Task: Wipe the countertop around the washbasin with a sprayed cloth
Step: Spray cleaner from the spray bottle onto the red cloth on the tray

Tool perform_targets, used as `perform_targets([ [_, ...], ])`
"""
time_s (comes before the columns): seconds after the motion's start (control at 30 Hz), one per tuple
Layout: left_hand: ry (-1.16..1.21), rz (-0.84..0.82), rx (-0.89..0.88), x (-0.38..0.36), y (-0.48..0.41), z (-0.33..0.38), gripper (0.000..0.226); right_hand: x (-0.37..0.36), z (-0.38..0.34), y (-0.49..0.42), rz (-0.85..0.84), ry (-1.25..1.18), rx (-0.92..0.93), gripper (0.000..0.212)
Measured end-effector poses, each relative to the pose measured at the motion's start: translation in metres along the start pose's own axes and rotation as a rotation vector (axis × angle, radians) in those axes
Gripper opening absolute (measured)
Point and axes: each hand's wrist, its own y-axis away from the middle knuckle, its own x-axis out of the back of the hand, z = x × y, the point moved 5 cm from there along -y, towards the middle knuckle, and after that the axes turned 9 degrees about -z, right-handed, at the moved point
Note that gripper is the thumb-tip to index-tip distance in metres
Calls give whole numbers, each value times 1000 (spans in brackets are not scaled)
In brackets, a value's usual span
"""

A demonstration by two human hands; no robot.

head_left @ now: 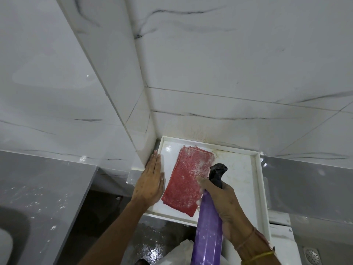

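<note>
Head view: the red cloth [188,179] lies folded flat on the white surface [242,176], speckled with foam. Left hand [150,183] is flat beside it, fingers straight and holding nothing. Right hand [224,204] has its fingers wrapped round the purple spray bottle [208,230], nozzle over the cloth.
</note>
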Motion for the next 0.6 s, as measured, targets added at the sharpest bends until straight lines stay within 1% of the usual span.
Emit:
perform_targets([
  [0.17, 1, -6, 8, -1, -1, 0, 64, 0, -3, 1, -8, -1, 32, 17],
  [0.3, -8, -5, 13, 0, -1, 0, 64, 1, -6, 1, 13, 33, 45, 18],
  [0.43, -8, -11, 14, 2, 0, 2, 64, 4, -4, 1, 17, -7, 21, 22],
  [0.6, -12, -24, 12, 3, 1, 4, 64, 6, -4, 3, 26, -16, 18, 22],
])
